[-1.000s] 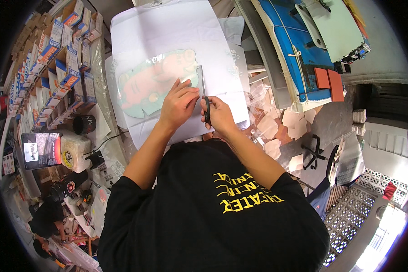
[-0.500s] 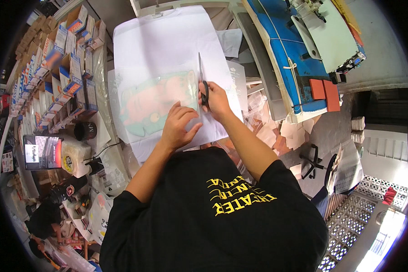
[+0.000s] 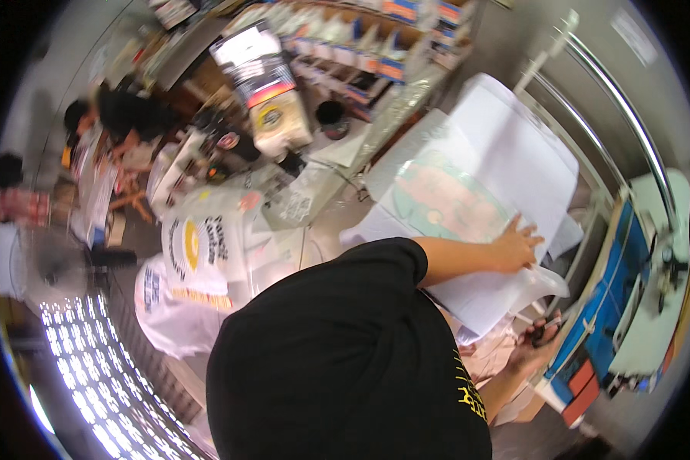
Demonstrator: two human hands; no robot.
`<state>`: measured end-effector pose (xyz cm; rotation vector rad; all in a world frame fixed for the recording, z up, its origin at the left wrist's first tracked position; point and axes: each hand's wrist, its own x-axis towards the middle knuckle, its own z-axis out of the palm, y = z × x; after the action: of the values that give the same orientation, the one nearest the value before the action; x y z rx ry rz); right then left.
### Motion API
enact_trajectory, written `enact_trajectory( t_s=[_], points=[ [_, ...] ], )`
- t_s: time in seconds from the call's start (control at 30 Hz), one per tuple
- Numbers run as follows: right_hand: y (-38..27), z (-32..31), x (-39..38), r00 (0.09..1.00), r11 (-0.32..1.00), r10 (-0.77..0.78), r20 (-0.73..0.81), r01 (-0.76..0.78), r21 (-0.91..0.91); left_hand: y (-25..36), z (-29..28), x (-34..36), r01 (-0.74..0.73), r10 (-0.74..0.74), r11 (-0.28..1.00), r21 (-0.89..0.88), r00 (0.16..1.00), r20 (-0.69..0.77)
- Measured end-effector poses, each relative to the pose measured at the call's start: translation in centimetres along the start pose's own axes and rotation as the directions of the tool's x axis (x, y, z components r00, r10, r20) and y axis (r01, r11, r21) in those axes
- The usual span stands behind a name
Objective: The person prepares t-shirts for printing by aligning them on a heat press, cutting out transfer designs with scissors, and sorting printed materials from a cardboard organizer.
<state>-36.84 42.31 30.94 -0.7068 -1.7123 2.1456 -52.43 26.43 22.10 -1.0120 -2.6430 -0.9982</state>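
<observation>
Two bare hands show in the head view, the left hand over a pale printed work surface and the right hand lower and farther right. Beneath the left hand lies a broad, smooth white cloth with rounded far corners and soft folds. On it, a glossy, clear film sheet with a pink-and-green rounded picture catches the light; it lies flat, its right-hand edge by the left fingertips. A crumpled, translucent plastic piece bulges just beside the left wrist. The left hand is palm down with its fingers spread, grasping nothing that can be made out; its forearm reaches out level from a black short-sleeved fabric shirt. The right forearm rises from the lower edge, the hand turned with its fingers curled around black-handled scissors, whose blades are too blurred to follow. Near that hand stands a blue-topped board bound with pale cord, bearing flat, orange-red rectangular pieces. Well apart, beyond the cloth, sits a dark cylindrical mug.
</observation>
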Motion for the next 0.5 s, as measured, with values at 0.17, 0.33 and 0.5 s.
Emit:
enact_trajectory(
  t_s=[0.17, 0.33, 0.5],
  points=[
    [-2.2, 1.6, 2.2, 0.986, 0.991, -0.129, 0.11, 0.123, 0.061, -3.5, -10.3, -3.9, 0.015, -0.338, 0.859, -0.512, 0.768, -0.545],
    [-2.2, 5.9, 2.8, 0.973, 0.978, -0.118, 0.2, 0.148, -0.144, -8.8, -29.0, -22.9, 0.658, -0.662, 0.655, -0.372, 0.26, -0.703],
    [2.5, 8.9, 2.7, 0.901, 0.889, -0.131, 0.413, 0.291, -0.352, -8.6, -40.2, -51.8, 0.899, -0.497, -0.04, -0.435, -0.396, -0.772]
  ],
)
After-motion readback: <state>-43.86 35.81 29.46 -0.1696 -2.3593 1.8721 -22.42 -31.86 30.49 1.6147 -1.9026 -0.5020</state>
